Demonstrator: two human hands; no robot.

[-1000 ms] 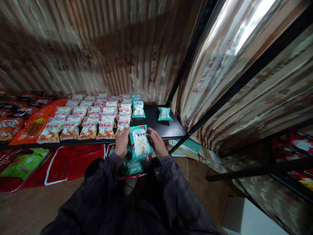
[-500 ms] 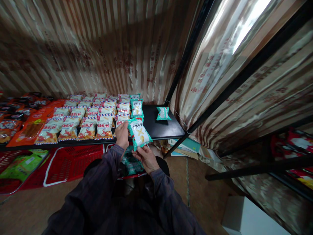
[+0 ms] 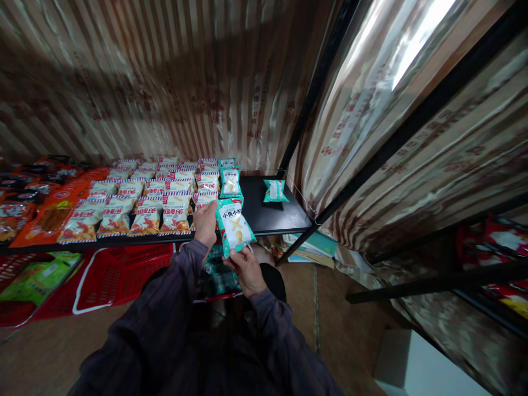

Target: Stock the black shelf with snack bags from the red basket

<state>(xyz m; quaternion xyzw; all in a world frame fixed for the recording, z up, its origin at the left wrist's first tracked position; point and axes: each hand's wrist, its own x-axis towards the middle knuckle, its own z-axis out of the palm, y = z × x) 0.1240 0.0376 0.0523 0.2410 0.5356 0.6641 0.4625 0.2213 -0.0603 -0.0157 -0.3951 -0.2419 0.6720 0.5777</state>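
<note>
A teal and white snack bag [image 3: 235, 223] is held between my two hands at the shelf's front edge. My left hand [image 3: 205, 224] grips its upper left side, and my right hand [image 3: 247, 269] pinches its lower edge. Right behind it, a matching teal bag [image 3: 231, 182] stands in a short row. Another teal bag [image 3: 275, 191] lies apart toward the right end of the black shelf [image 3: 264, 217]. Left of my left hand are rows of white and orange snack bags [image 3: 146, 214]. Below my hands, more teal bags [image 3: 223, 278] sit in a red basket, partly hidden.
Orange bags [image 3: 53, 212] fill the shelf's left part. A red basket [image 3: 124, 275] and green packets [image 3: 37, 280] are below it. A black post [image 3: 350, 198] slants up at right. Books [image 3: 313, 247] and a white box [image 3: 421, 366] are on the floor. Striped curtain [image 3: 165, 82] hangs behind.
The held bag and both hands have barely shifted; my right hand sits slightly lower on the bag's bottom edge. The bags on the shelf have stayed in place.
</note>
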